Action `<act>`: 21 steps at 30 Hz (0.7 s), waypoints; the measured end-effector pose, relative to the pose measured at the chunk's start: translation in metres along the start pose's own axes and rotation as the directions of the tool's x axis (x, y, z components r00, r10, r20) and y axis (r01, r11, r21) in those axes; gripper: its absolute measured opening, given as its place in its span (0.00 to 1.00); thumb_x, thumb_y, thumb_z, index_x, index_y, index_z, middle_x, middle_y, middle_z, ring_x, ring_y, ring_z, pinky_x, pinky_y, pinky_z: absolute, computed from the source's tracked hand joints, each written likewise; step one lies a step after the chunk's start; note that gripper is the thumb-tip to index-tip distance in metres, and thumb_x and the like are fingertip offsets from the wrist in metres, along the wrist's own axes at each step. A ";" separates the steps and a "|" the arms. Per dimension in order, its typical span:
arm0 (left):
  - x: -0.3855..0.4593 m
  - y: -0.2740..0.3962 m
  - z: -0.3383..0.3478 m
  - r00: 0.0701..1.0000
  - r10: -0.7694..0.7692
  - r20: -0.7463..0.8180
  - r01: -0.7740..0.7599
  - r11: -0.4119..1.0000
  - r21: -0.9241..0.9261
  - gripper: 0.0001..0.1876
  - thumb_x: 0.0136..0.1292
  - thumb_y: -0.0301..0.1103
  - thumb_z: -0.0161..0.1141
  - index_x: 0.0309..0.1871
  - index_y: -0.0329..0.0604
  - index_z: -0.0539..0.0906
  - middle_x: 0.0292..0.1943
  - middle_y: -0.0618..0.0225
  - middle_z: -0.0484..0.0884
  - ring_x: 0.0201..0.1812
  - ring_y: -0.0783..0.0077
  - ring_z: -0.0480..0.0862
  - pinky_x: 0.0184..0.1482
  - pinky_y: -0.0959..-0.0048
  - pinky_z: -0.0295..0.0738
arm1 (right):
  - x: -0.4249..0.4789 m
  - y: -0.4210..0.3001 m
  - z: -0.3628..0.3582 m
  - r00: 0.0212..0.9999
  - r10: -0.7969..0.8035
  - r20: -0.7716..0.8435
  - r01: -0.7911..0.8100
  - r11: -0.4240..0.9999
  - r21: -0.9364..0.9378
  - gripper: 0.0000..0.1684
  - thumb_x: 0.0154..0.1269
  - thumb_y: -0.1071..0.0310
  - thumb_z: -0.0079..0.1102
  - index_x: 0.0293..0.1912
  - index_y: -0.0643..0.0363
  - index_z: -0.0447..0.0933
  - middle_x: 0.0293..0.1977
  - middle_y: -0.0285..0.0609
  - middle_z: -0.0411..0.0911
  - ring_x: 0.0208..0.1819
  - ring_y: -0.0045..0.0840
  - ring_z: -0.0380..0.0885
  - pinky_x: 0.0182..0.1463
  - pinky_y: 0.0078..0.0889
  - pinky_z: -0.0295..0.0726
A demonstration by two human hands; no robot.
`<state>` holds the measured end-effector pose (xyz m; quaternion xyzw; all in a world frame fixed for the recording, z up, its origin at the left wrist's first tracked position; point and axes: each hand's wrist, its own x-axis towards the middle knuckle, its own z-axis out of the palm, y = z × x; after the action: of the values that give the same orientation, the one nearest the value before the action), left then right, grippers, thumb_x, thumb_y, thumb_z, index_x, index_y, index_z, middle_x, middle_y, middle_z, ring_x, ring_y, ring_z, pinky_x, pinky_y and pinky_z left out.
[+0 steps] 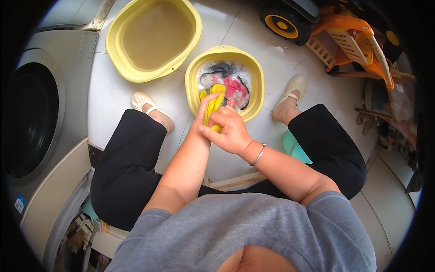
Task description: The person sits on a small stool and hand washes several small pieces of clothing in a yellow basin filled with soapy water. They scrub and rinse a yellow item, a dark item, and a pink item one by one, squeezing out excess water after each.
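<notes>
Over the near rim of a small yellow plastic basin [260, 85], both hands hold a wet yellow cloth [212, 108]. My left hand [201, 114] lies along the cloth's left side, its palm partly hidden. My right hand [231, 131] is closed around the cloth's near end, its thumb by the left wrist. Inside the basin, foamy water surrounds a pink cloth [234, 86] and a dark grey cloth [222, 69] with black edging.
A larger yellow basin [153, 37] of murky water stands at the far left. A front-loading washing machine [73, 74] is on the left. An orange toy cart [365, 29] and a black toy wheel [282, 25] are at the far right. Something turquoise [295, 148] lies beside my right leg.
</notes>
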<state>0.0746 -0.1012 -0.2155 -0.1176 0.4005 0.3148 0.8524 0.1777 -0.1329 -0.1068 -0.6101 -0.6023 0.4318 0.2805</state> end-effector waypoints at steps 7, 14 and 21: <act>0.023 -0.020 0.021 0.987 0.053 -0.150 -0.060 0.997 -0.043 0.16 0.70 0.36 0.44 0.56 0.42 0.73 0.53 0.61 0.77 0.53 0.63 0.79 0.56 0.61 0.76 | 0.052 0.083 0.022 0.825 0.423 -0.375 -0.441 0.897 0.042 0.18 0.56 0.59 0.63 0.43 0.59 0.78 0.41 0.53 0.75 0.48 0.47 0.71 0.55 0.44 0.70; 0.017 -0.012 0.003 0.986 0.159 -0.054 -0.159 0.987 -0.004 0.17 0.70 0.43 0.46 0.54 0.43 0.75 0.50 0.61 0.80 0.51 0.62 0.81 0.54 0.60 0.77 | -0.008 0.045 0.030 0.965 0.186 -0.187 -0.184 0.983 0.030 0.21 0.65 0.63 0.50 0.57 0.54 0.74 0.62 0.63 0.62 0.63 0.53 0.62 0.68 0.44 0.60; 0.006 -0.014 0.015 0.980 0.088 -0.177 -0.082 0.996 0.039 0.18 0.69 0.43 0.50 0.53 0.41 0.76 0.47 0.61 0.81 0.46 0.62 0.82 0.48 0.62 0.79 | 0.009 0.019 0.030 0.948 0.203 -0.246 -0.240 0.962 -0.132 0.13 0.67 0.61 0.50 0.49 0.47 0.77 0.51 0.57 0.67 0.48 0.53 0.70 0.54 0.48 0.72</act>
<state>0.0955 -0.1029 -0.2113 -0.1146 0.4848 0.3327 0.8007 0.1599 -0.1322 -0.1392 -0.7404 -0.5258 0.3374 0.2478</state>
